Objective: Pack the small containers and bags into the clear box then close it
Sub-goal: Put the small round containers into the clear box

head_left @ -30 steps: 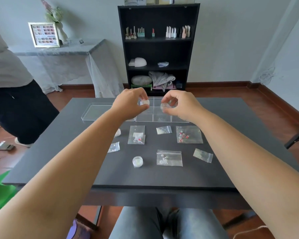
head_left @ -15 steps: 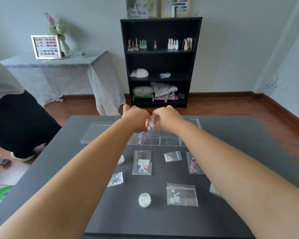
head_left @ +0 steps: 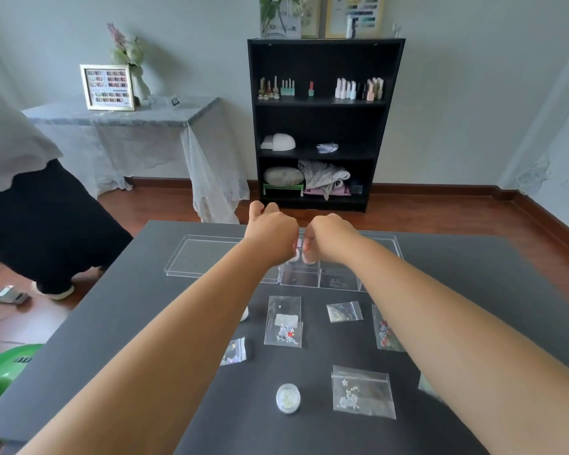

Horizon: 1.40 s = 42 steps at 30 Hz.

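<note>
Both my hands reach over the clear compartment box [head_left: 339,280] at the far middle of the dark table [head_left: 145,323]. My left hand [head_left: 271,236] pinches a small round container [head_left: 295,256] just above the box. My right hand [head_left: 329,238] holds a second small round container [head_left: 309,259] right beside it. The box's clear lid [head_left: 204,256] lies flat to the left. Several small clear bags with beads lie nearer me, among them one bag [head_left: 284,321] and another bag [head_left: 362,392]. A round container [head_left: 288,398] sits near the front.
Another person in a white top and black trousers [head_left: 37,221] stands at the left of the table. A black shelf [head_left: 322,123] with small bottles stands against the far wall, and a cloth-covered side table [head_left: 128,126] is at the back left. A green object [head_left: 4,372] is at the lower left.
Both hands have moved away from me and down toward the clear box, each still holding its small round container. The camera has tilted up, showing more of the wall.
</note>
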### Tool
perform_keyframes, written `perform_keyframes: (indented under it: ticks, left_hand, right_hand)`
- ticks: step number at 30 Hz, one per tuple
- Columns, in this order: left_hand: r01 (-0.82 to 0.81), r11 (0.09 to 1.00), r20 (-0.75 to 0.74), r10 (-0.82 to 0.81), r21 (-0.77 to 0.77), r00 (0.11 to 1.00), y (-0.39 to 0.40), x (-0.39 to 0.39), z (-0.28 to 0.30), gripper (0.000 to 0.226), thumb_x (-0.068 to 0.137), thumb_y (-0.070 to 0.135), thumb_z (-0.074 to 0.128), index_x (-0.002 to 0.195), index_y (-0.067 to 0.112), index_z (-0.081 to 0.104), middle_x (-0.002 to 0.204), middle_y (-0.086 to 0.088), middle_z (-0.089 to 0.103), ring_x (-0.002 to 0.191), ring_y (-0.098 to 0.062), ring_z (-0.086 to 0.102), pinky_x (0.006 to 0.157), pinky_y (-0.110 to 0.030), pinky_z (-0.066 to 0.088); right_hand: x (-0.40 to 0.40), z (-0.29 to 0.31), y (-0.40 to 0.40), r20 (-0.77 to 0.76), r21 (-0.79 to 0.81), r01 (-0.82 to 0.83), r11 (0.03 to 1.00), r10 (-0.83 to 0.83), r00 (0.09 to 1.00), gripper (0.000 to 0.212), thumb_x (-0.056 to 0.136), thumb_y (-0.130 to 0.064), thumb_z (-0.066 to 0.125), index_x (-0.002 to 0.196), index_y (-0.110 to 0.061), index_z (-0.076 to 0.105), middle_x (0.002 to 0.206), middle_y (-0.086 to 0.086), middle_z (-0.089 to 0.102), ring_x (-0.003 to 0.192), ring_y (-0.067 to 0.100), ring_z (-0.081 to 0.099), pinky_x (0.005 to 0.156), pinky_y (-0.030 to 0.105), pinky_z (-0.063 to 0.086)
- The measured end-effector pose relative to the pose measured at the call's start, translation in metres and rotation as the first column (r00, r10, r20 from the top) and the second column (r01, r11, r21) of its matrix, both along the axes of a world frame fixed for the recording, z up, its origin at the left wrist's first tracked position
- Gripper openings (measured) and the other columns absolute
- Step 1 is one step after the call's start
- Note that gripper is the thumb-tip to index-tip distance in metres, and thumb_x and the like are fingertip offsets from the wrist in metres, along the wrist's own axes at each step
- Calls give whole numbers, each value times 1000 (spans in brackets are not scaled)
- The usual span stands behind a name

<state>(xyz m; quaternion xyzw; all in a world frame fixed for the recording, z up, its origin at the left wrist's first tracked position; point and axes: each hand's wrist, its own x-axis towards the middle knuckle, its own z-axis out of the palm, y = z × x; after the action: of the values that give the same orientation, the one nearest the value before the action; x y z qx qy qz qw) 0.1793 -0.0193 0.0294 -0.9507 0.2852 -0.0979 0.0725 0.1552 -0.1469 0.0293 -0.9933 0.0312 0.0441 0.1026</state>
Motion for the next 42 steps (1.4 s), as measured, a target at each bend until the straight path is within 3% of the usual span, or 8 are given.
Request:
perform_keyframes:
  ticks: [4,8,15,22,25,32,37,42]
  left_hand:
    - [19,982,-32,-26,-186,999,11,-2,1,18,87,35,56,89,33,74,106,9,57,107,-23,39,90,-41,28]
    - [-20,980,-147,-10,-196,989,12,-3,-5,26,90,31,48,98,32,72,125,4,44,113,-26,32,94,-42,27]
    - [-76,985,-215,41,-157,976,11,-1,-16,38,92,35,35,101,37,72,144,8,33,124,-24,21,100,-43,18]
    - [-105,976,-264,52,-192,963,16,-2,-21,42,93,33,30,107,40,68,145,8,32,125,-25,20,101,-44,18]
    - [-94,951,-258,16,-295,966,25,-10,-18,44,92,32,27,114,51,60,143,10,34,126,-25,21,103,-44,18]
    - [-13,721,-126,-104,-693,987,80,-65,-6,33,87,32,42,109,43,65,122,14,52,110,-18,37,94,-36,32]
    - [-105,797,-248,-58,-595,967,125,-96,-31,23,89,30,59,110,37,67,112,12,56,105,-19,50,87,-37,44]
    - [-131,849,-251,-2,-511,968,130,-115,-59,31,89,34,59,120,36,62,122,13,56,109,-19,50,90,-31,42]
  right_hand:
    - [-15,-3,-20,298,-30,-72,997,77,951,16,85,-34,56,85,-32,72,111,-3,57,104,24,42,78,35,35]
    - [-19,-12,-26,147,-102,-71,992,86,985,42,87,-43,32,80,-36,72,149,-5,30,122,25,19,100,43,15]
    - [-20,-14,-16,122,-140,-128,982,146,982,50,88,-36,22,79,-30,71,159,-4,15,136,27,9,109,48,6]
    - [-22,-18,-15,147,-103,-65,993,80,986,47,89,-35,21,65,-30,62,158,-1,19,134,27,11,109,48,8]
    - [-32,-16,-15,207,-26,-63,998,67,976,47,90,-34,25,84,-36,71,156,-2,21,132,26,12,105,45,8]
    - [-105,-15,-7,459,293,-214,932,59,887,32,81,-16,55,98,-39,70,133,-10,48,121,19,29,99,37,18]
    - [-168,-29,15,289,483,-399,780,288,913,17,84,-28,64,97,-36,71,101,-21,63,101,1,51,92,21,36]
    - [-189,-40,33,238,502,-410,761,334,912,22,78,-43,72,98,-34,71,98,-13,64,98,9,52,88,25,41]
